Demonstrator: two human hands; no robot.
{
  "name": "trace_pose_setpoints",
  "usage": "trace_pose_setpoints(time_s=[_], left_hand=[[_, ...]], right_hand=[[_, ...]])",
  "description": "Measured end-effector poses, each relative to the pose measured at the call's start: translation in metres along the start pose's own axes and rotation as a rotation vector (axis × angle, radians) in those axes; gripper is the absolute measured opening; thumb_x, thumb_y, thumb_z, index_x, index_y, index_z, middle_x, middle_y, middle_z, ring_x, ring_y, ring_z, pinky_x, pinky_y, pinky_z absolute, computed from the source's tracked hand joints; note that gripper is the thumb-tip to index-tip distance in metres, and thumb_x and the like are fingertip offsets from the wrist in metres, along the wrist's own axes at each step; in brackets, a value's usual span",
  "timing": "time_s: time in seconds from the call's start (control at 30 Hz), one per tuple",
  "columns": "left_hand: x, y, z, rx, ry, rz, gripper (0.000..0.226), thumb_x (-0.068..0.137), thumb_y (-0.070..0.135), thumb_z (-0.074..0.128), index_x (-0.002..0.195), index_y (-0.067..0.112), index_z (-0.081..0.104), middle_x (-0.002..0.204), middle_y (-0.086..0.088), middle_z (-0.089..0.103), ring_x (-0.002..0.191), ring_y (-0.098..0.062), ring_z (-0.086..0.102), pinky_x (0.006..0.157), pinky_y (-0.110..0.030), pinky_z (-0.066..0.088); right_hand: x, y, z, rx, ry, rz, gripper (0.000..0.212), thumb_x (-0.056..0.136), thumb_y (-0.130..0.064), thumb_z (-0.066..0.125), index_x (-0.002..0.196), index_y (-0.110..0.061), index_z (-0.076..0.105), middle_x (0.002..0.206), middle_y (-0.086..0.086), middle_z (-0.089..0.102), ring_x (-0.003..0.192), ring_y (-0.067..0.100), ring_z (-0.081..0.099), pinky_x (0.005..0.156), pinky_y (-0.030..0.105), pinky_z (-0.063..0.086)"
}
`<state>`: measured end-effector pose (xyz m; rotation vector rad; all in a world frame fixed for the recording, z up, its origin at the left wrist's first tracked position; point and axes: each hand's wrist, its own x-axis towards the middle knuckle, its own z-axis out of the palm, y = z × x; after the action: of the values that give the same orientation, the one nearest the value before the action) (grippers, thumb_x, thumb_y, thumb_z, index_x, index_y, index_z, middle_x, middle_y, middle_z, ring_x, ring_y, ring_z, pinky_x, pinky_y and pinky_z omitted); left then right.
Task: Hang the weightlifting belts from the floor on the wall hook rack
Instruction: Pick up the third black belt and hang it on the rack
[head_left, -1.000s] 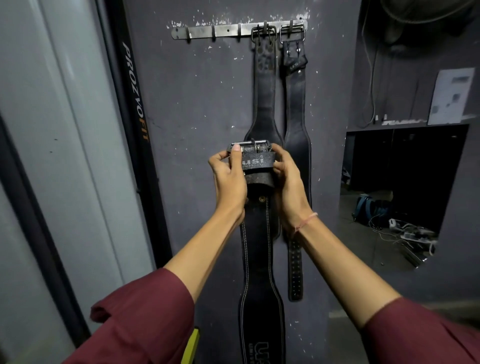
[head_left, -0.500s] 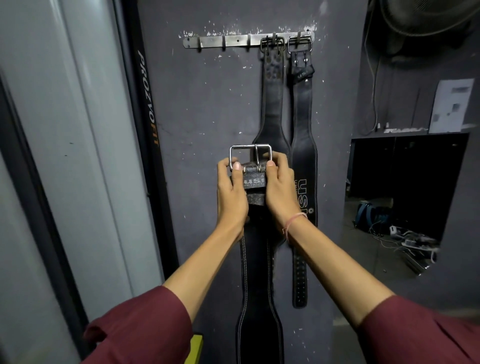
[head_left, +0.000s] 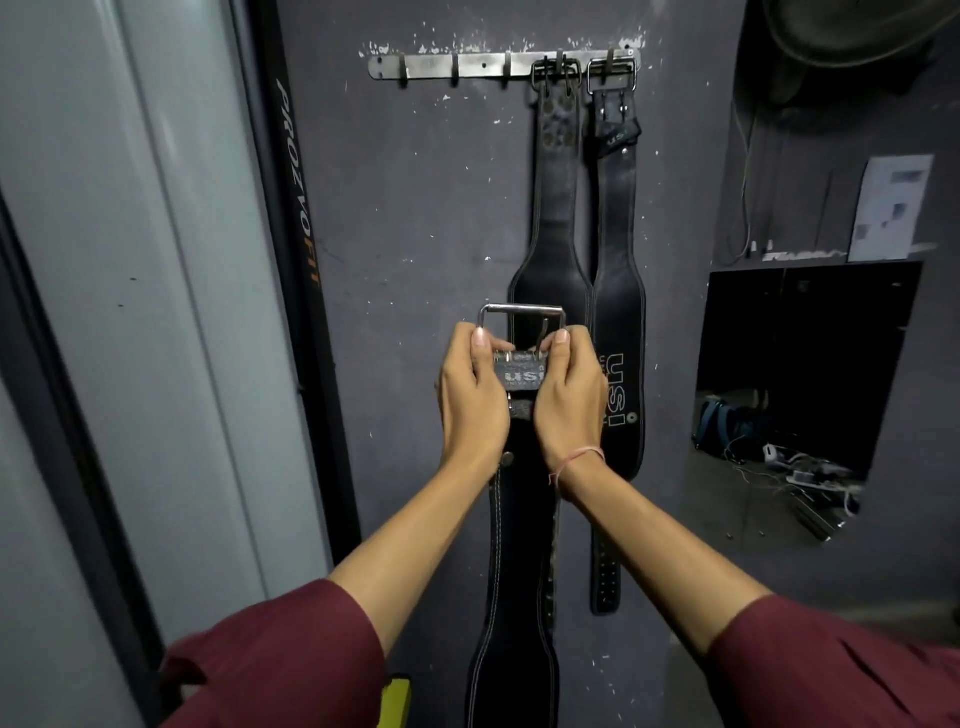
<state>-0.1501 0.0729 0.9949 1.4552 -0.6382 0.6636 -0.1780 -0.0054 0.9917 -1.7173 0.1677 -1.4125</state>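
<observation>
A: Where was your belt (head_left: 519, 561)?

B: Hanging lengthwise toward 6 o'clock. Your left hand (head_left: 471, 400) and right hand (head_left: 569, 397) both clenched its buckle (head_left: 521, 317) end.

A: And the rack (head_left: 467, 66)?

B: At 12 o'clock, well apart; 2 belts hung there, 3 left hooks bare.

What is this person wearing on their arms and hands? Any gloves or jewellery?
No gloves: both the left hand and the right hand are bare. Dark red sleeves are pushed up near the elbows, leaving the forearms uncovered. A thin pinkish thread bracelet circles the right wrist. No rings or watch show.
</observation>
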Motion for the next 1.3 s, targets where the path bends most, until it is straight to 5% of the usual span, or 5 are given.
trace_pose_setpoints(time_s=[0.17,0.37,0.77,1.0,1.3], left_hand=[[0.039,-0.009,0.02,0.015,0.116,0.074,0.033,0.107,0.025,0.032,0.087,0.007,0.051,0.078,-0.001,0.06,0.067,-0.007,0.051,0.062,-0.021,0.039],[0.114,-0.022,0.065,0.082,0.2,0.174,0.034,0.107,0.027,0.031,0.083,0.009,0.048,0.065,0.007,0.047,0.058,-0.007,0.042,0.057,-0.025,0.032],[0.348,-0.012,0.154,0.21,0.337,0.209,0.037,0.107,0.025,0.029,0.085,0.007,0.052,0.077,-0.008,0.054,0.078,-0.028,0.05,0.065,-0.03,0.028],[0.447,0.002,0.183,0.242,0.369,0.172,0.037,0.106,0.02,0.031,0.085,0.004,0.057,0.094,-0.019,0.065,0.087,-0.031,0.055,0.07,-0.033,0.036],[0.489,-0.002,0.195,0.215,0.282,-0.016,0.032,0.099,0.018,0.041,0.11,0.003,0.066,0.12,-0.019,0.065,0.114,-0.034,0.061,0.095,-0.037,0.051]], right_hand=[[0.043,0.011,0.019,-0.144,-0.055,-0.067,0.031,0.104,-0.032,0.032,0.085,-0.015,0.05,0.074,-0.001,0.053,0.088,0.019,0.045,0.075,0.034,0.035],[0.121,0.026,0.051,0.089,0.0,-0.176,0.032,0.105,-0.022,0.035,0.081,-0.007,0.049,0.061,-0.009,0.045,0.056,0.004,0.044,0.055,0.027,0.03],[0.359,0.019,0.139,0.16,0.031,-0.261,0.032,0.102,-0.018,0.04,0.071,-0.012,0.044,0.072,0.01,0.053,0.064,0.023,0.039,0.057,0.028,0.012],[0.453,0.0,0.171,0.081,0.035,-0.227,0.036,0.097,-0.02,0.041,0.083,0.002,0.066,0.094,0.025,0.068,0.074,0.033,0.049,0.06,0.029,0.021],[0.487,-0.001,0.18,0.018,-0.011,-0.147,0.026,0.094,-0.012,0.046,0.103,0.004,0.064,0.117,0.023,0.064,0.107,0.039,0.061,0.074,0.034,0.045]])
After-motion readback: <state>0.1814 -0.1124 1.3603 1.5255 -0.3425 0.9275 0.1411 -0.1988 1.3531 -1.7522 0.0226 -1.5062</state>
